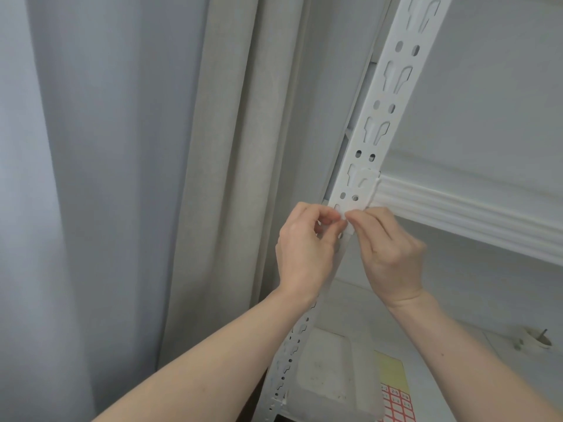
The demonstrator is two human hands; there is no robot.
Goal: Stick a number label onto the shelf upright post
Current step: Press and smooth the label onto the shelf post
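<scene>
1. Left hand [304, 248] and right hand [393, 254] meet w/ fingertips together at the front face of the white perforated metal shelf upright post [374, 141], just below where the white ribbed metal shelf beam [457, 208] hooks in.
2. Small white paper label [348, 224] sits between the two sets of fingertips, against or very close to the post face. Can't tell if it's stuck down yet, and no number is readable from this side.
3. Left: thumb + curled fingers pinch the label's edge at its 9 o'clock. Right: thumb + index pinch at its 3 o'clock. Both grasping the label, neither let go.
4. Why two hands, prob.: a small sticker curls and grabs skin, so holding both edges keeps it flat and square to the post before pressing.
5. Why this spot, prob.: right under the beam joint, so the number reads as that shelf level's tag.
6. At 5 o'clock from the hands, lower shelf: red-and-white gridded sheet of number labels [397, 405] on yellow backing. Left within reach, likely for the next one.
7. At 9 o'clock: pale grey fabric curtain [122, 178], well apart from the post.
8. At 4 o'clock, far right: small white roll-like item [534, 341], too blurred to ID.
</scene>
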